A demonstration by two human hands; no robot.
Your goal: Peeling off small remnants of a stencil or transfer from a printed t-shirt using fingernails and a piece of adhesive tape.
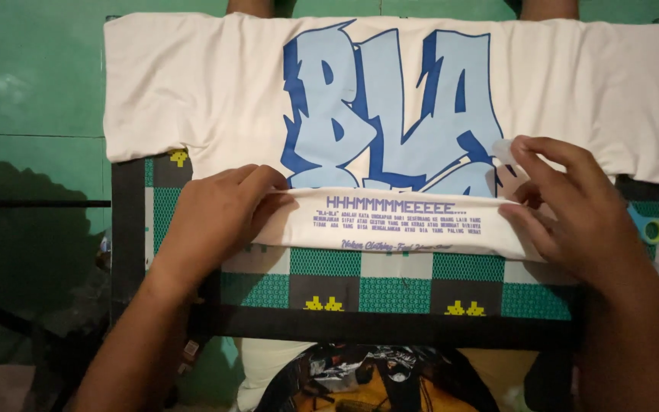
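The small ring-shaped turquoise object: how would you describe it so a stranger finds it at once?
Start at the white printed T-shirt on the green-and-black checked cloth. Past the right hand, at the cloth's right edge, lies the turquoise plastic ring-shaped object, the only bright rounded plastic piece there.

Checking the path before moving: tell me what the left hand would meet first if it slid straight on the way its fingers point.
The left hand points right along the shirt's folded hem; it would likely meet the right hand first.

White T-shirt (215,84) with large blue graffiti lettering, spread flat, sleeves out sideways, one printed edge folded over near the hands
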